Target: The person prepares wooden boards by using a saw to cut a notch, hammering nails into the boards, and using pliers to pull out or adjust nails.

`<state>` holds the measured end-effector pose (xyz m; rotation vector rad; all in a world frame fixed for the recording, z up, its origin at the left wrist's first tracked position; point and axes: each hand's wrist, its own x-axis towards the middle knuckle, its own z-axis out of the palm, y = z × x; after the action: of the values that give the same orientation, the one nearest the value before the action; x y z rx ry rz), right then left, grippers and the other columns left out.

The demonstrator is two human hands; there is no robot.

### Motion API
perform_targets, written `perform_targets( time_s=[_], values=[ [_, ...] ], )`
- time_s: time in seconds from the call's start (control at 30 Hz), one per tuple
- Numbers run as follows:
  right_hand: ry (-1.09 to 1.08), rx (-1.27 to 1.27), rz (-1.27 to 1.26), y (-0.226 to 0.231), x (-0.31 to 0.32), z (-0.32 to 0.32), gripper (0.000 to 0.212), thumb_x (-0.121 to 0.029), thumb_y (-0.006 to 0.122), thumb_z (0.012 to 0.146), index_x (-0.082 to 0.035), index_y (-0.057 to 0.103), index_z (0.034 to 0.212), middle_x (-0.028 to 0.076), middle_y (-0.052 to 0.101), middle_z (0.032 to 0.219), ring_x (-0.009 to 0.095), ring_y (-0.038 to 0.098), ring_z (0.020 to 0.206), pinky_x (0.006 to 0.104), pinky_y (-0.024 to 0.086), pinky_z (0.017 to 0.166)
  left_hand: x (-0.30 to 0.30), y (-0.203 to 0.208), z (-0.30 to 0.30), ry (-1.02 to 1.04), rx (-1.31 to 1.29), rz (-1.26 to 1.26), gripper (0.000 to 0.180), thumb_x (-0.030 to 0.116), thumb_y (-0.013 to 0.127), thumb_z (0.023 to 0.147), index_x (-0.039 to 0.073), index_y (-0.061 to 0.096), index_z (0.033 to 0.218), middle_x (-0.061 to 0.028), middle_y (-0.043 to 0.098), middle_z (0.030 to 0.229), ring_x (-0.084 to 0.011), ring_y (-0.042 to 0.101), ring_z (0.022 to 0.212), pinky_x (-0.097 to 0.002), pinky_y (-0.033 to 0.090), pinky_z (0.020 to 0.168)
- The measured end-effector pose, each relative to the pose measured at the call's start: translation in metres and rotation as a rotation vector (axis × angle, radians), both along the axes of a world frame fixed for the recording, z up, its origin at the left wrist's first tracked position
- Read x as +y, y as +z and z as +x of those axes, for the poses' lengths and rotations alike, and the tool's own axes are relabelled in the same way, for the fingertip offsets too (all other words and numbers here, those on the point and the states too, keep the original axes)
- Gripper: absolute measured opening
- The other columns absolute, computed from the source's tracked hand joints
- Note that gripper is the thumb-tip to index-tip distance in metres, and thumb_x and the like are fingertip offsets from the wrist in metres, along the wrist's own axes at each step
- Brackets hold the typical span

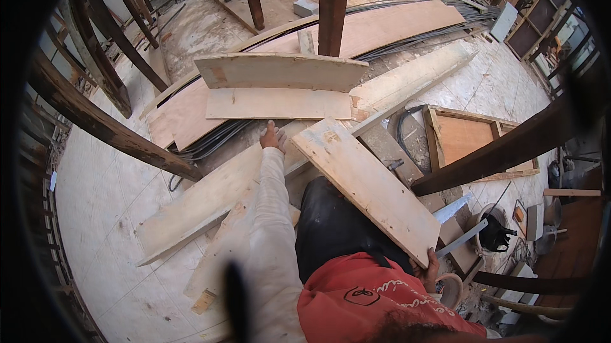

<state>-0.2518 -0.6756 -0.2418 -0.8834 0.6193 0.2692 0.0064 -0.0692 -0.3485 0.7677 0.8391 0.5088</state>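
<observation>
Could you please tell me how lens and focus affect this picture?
In the head view, the thick brown post at left looks bowed and the corners are black; in the head view, a dark shape blurs near the lower edge, while the left hand looks fairly sharp.

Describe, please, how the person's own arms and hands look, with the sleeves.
The left arm wears a long, pale off-white sleeve, loose and wrinkled, that reaches near the wrist. The left hand is bare, without a glove. The right hand shows bare fingers too, but its forearm is mostly hidden, so its sleeve cannot be judged.
</observation>
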Motion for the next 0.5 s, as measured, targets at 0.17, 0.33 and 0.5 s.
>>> perform_targets(
  time_s=[0.17, 0.33, 0.5],
  values=[
    [-0.024, 0.030, -0.006, -0.001, 0.000, 0.008, 0.050, -0.035, 0.058, 0.097, 0.002, 0.049, 0.129, 0.021, 0.068, 0.112, 0.032, 0.074, 0.087, 0.0382, 0.067, 0.065, 0.010, -0.031, 0.047, 0.046, -0.012, -0.175, 0.077, 0.036, 0.077, 0.084, 0.003, 0.041, 0.143, -0.0148, 0.049, 0.146, -0.0413, 0.048, 0.131, -0.0548, 0.037, 0.108],
    [-0.010, 0.014, 0.002, 0.008, 0.004, 0.015, 0.055, -0.036, 0.058, 0.097, 0.006, 0.047, 0.130, 0.024, 0.068, 0.110, 0.034, 0.074, 0.083, 0.0380, 0.068, 0.064, 0.001, -0.018, 0.066, -0.030, -0.104, -0.246, 0.076, 0.034, 0.079, 0.083, 0.006, 0.042, 0.143, -0.0130, 0.054, 0.140, -0.0413, 0.057, 0.119, -0.0595, 0.038, 0.105],
    [-0.002, -0.028, 0.055, 0.004, 0.002, 0.016, 0.051, -0.034, 0.058, 0.098, 0.005, 0.049, 0.129, 0.022, 0.069, 0.111, 0.033, 0.073, 0.089, 0.0380, 0.067, 0.066, -0.005, 0.027, 0.060, -0.018, 0.016, -0.204, 0.061, 0.026, 0.079, 0.083, 0.005, 0.050, 0.133, -0.0152, 0.061, 0.126, -0.0371, 0.063, 0.109, -0.0640, 0.051, 0.088]
  ],
)
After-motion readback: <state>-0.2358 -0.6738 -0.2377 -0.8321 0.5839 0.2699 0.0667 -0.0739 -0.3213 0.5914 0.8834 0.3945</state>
